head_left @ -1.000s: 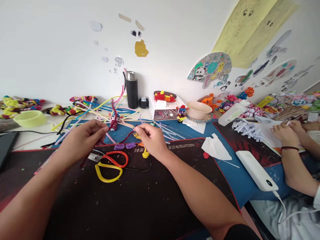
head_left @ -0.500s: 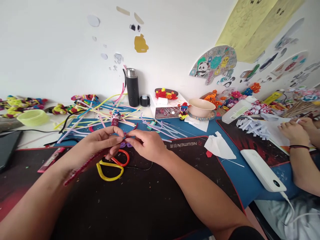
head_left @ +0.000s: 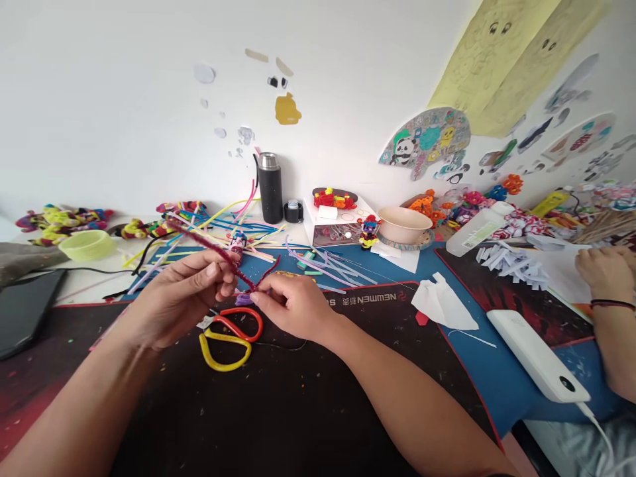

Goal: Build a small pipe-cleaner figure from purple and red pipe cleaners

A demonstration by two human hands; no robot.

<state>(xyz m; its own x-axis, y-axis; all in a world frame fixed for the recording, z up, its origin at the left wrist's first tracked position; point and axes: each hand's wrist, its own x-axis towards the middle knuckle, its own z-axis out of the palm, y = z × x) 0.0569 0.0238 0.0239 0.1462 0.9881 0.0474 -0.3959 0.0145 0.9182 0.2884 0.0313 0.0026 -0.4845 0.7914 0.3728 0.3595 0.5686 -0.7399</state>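
Note:
A dark red pipe cleaner (head_left: 211,246) runs from the upper left down to the fingertips of both hands. My left hand (head_left: 191,291) is closed, pinching it along its length. Thumb and forefinger of my right hand (head_left: 293,301) are pressed together at its lower end, where a short red end sticks up. A small purple piece (head_left: 244,299) shows beside the right fingertips, partly hidden. Just below the hands lie scissors (head_left: 226,364) with one yellow and one red handle loop; their blades are mostly covered by my left hand.
Behind the hands are loose pipe cleaners (head_left: 238,212), a small doll figure (head_left: 238,242), a black thermos (head_left: 270,189) and a beige bowl (head_left: 405,225). A white power bank (head_left: 536,354) lies at right, near another person's hand (head_left: 603,268). A black tablet (head_left: 30,308) is at left.
The long end of the red pipe cleaner has swung from below my left wrist to point up and left. My left hand has turned and moved slightly away from the right. The view has shifted a little.

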